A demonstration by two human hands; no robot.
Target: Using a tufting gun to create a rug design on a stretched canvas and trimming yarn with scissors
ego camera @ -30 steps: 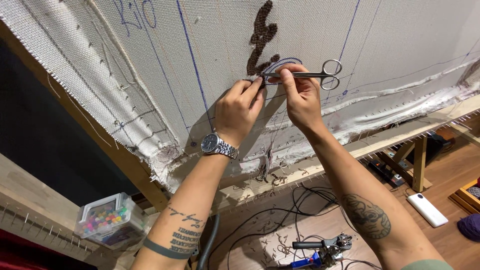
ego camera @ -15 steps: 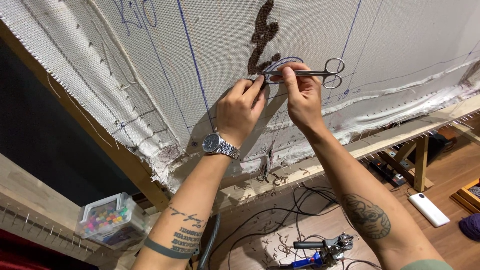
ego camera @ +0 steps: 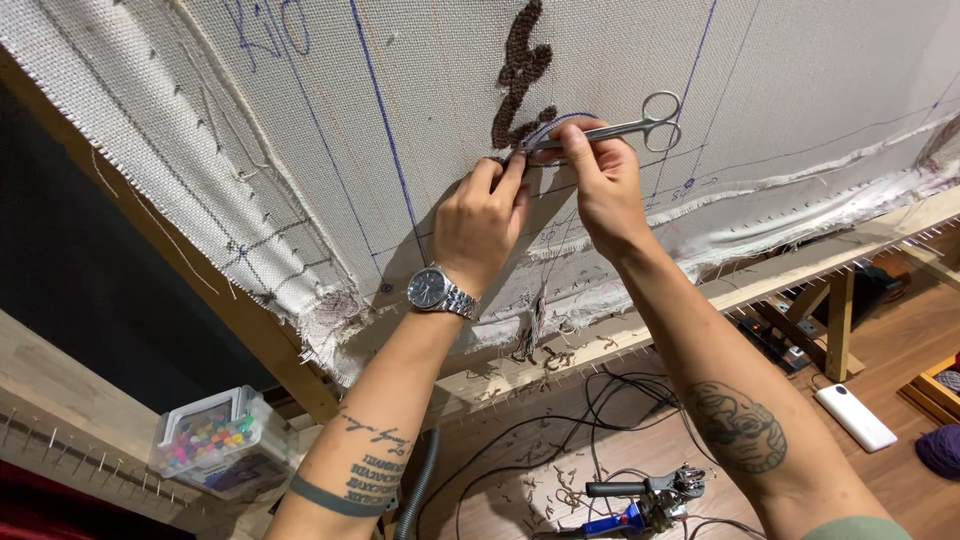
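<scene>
Right hand (ego camera: 600,185) holds steel scissors (ego camera: 610,128) against the stretched backing cloth (ego camera: 300,130) (left hand (ego camera: 480,215) pinches beside the blades).

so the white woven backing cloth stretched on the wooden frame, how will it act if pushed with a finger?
The white woven backing cloth looks pulled flat over the wooden frame, so a push probably gives slightly, then springs back. Its frayed loose edge hangs limp, so off the frame it is likely floppy. The open weave probably grips rather than slips under the left hand.

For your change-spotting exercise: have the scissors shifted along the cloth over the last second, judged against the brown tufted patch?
No. The scissors sit just right of the brown tufted patch's lower end as before, held by the right hand.
</scene>
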